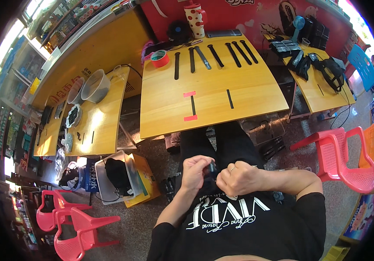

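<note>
Over my lap, my left hand (195,172) pinches a small dark piece (212,167) between thumb and fingers. It may be part of a strap, but it is partly hidden and blurred. My right hand (239,178) is closed in a fist just right of it, with a ring on one finger; what lies inside the fist is hidden. On the yellow table (161,104) ahead, several black straps lie in a row, among them a strap (177,66) and a strap with a greyish end (203,58). Nearer me are a black strip (193,105) between pink tape pieces and another black strip (230,99).
A red tape roll (159,58) and a dotted tumbler (195,19) stand on the table's far side. Left, a side table holds plastic tubs (95,86); below it is an open bin (116,178). Pink chairs (343,158) flank me. Right, another table carries black goods (300,65).
</note>
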A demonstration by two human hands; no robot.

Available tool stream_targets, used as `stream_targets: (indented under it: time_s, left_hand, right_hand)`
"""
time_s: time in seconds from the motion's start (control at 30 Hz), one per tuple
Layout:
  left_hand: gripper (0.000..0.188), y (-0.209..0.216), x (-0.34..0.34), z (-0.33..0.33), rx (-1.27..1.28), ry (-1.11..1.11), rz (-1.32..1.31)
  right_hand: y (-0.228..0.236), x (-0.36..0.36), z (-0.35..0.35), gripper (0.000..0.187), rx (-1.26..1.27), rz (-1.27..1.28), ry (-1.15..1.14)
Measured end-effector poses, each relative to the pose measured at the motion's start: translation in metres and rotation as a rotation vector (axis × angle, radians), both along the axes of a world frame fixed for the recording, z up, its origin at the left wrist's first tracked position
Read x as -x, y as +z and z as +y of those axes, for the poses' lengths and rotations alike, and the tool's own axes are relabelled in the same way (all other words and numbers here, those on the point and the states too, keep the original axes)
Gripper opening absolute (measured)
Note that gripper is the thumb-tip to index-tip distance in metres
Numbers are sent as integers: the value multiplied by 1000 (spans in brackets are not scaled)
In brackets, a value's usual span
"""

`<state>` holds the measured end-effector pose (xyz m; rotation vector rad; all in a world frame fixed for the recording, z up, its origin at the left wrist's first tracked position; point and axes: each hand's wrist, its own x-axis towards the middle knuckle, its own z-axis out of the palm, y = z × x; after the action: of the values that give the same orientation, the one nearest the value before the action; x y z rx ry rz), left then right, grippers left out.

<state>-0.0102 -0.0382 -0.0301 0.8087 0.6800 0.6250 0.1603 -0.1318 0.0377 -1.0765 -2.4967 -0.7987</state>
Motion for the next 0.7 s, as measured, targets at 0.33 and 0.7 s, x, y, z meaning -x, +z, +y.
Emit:
stream_targets:
  time_s: [0.33, 0.7]
  left_hand:
    - [18, -12, 6, 3, -114, -366, -36]
    - [13, -68, 107, 135, -233, 931, 175]
  right_hand:
    - [-4, -15, 11, 12, 374, 313, -62]
    - [17, -2, -11, 25, 242, 232, 304]
